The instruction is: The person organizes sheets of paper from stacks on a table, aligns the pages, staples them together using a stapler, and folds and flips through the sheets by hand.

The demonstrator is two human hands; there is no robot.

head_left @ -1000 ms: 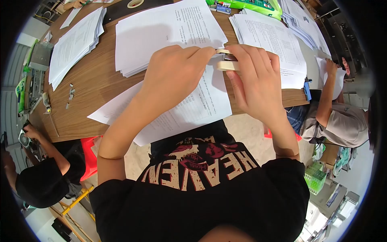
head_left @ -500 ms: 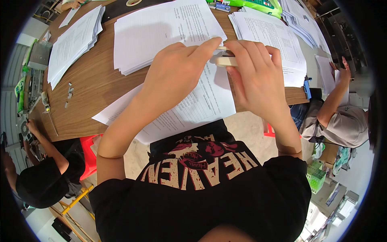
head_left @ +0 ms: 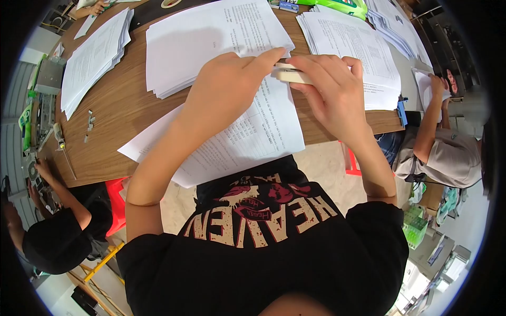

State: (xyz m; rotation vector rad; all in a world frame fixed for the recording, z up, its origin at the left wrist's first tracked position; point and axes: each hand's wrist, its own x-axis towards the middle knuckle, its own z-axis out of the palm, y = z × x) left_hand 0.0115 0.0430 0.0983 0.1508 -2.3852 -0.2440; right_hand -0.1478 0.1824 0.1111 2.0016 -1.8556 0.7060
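Note:
My right hand (head_left: 334, 92) is closed around a small white stapler (head_left: 294, 77), whose jaws point left. Beneath both hands lie printed sheets of paper (head_left: 247, 138), slanting over the front edge of the table. My left hand (head_left: 229, 84) is closed at the upper edge of these sheets, its index finger stretched to the stapler's tip. Its other fingertips are hidden beneath the hand. The sheets' corner at the stapler's mouth is mostly covered by my fingers.
Beyond my hands lies a stack of printed paper (head_left: 184, 50), with another stack (head_left: 358, 58) to the right and a third (head_left: 97, 63) at left. Staple strips (head_left: 90, 125) and a screwdriver (head_left: 61, 142) lie on the wooden table (head_left: 113, 145). People sit on both sides.
My right hand and the stapler have shifted slightly left, closer to my left fingertips. At the right, the other person's hand has moved over a paper.

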